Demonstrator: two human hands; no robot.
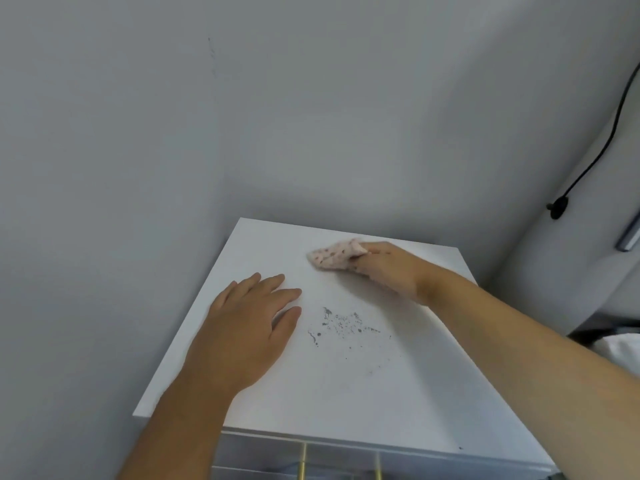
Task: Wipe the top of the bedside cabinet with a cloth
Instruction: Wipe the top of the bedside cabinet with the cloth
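The white top of the bedside cabinet (363, 393) fills the lower middle of the view. A patch of dark grey specks and smears (341, 325) lies near its centre. My right hand (389, 268) presses a small pink speckled cloth (334, 254) flat onto the top near the far edge, beyond the specks. My left hand (242, 334) rests palm down on the left part of the top, fingers spread, holding nothing.
Grey walls (173, 133) close in behind and to the left of the cabinet. A black cable with a round plug (558, 206) hangs on the right wall. Gold handles (303, 462) show on the cabinet's front below. Something dark and white (613, 337) lies at the right edge.
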